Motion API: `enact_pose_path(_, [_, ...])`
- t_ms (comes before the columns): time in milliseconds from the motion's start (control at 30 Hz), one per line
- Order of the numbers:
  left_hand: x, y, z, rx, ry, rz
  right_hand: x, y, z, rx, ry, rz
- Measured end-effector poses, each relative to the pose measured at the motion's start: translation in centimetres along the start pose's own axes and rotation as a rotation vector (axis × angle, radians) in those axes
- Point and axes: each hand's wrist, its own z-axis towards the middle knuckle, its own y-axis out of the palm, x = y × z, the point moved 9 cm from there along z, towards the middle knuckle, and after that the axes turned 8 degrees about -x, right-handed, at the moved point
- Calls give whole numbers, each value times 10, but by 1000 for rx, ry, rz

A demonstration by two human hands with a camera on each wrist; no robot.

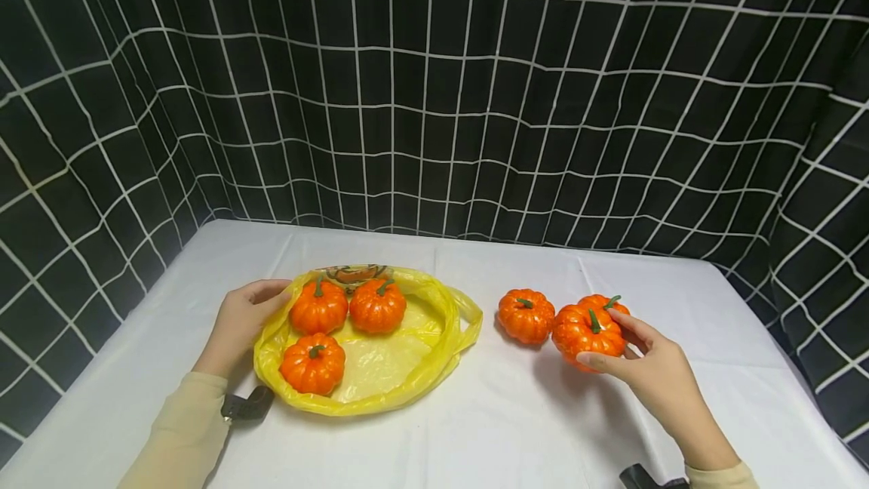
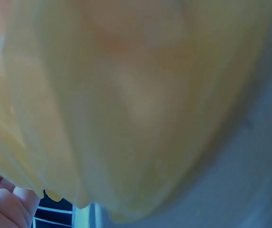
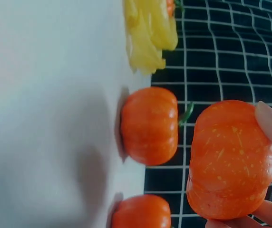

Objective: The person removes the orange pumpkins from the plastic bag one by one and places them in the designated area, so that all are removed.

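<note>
A yellow plastic bag [image 1: 400, 398] lies with its mouth spread open, holding three small orange pumpkins, one of them a front pumpkin [image 1: 312, 364]. My left hand [image 1: 241, 319] grips the bag's left rim; its fingertips are partly hidden there. In the left wrist view the bag's side [image 2: 126, 118] fills most of the picture. My right hand [image 1: 652, 368] holds an orange pumpkin [image 3: 231, 161] with a green stem between thumb and fingers, raised off the table. Behind it sits a partly covered pumpkin [image 1: 597, 300], and to its left another pumpkin [image 1: 526, 317] on the table.
A white cloth [image 1: 475, 429] covers the table. Black curtains with a white grid [image 1: 434, 96] enclose the back and sides. The bag's handle loop [image 1: 470, 321] sticks out to the right, toward the loose pumpkins.
</note>
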Motion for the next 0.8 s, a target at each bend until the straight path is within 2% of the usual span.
enact_pose_path(233, [-2, 1, 2, 0, 1, -9, 11, -14, 1, 34, 4, -24])
enact_pose_path(500, [-2, 3, 1, -4, -2, -16, 29, -43, -2, 84, 62, -75])
enact_pose_path(800, [0, 1, -1, -7, -6, -20, 49, -70, -6, 142, 95, -76])
